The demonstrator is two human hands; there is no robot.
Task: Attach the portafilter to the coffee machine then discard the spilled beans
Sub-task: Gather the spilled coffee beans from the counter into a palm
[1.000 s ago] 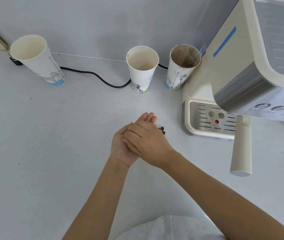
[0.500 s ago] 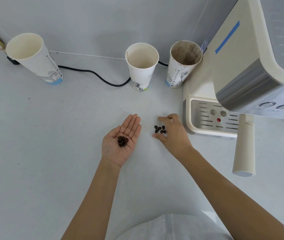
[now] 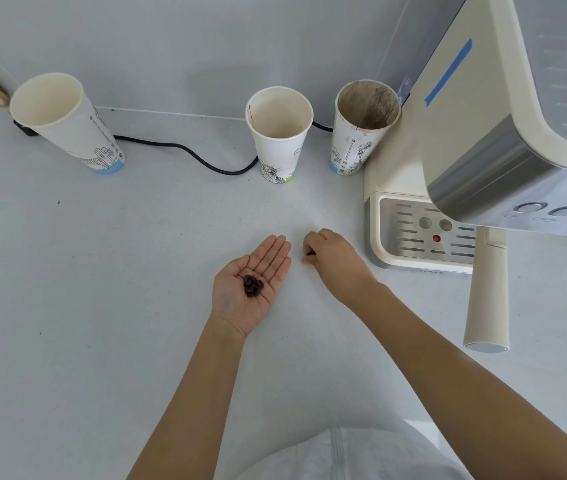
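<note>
My left hand [image 3: 250,289] lies palm up on the white counter with a small pile of dark coffee beans [image 3: 252,285] in its palm. Just to its right, my right hand [image 3: 330,258] rests on the counter with its fingers curled over the spot where the loose beans lay; a dark bit shows under the fingertips. The cream portafilter handle [image 3: 486,296] sticks out toward me from under the coffee machine [image 3: 503,140], at the right.
Three paper cups stand along the back wall: a tilted one [image 3: 67,123] at the left, a clean one [image 3: 280,133] in the middle, a coffee-stained one [image 3: 361,126] beside the machine. A black cable [image 3: 185,150] runs behind them. The drip tray [image 3: 417,233] is right of my right hand.
My hands were together, then parted. My left palm opened with beans in it. My right hand has now closed its fingers over the loose beans on the counter.
</note>
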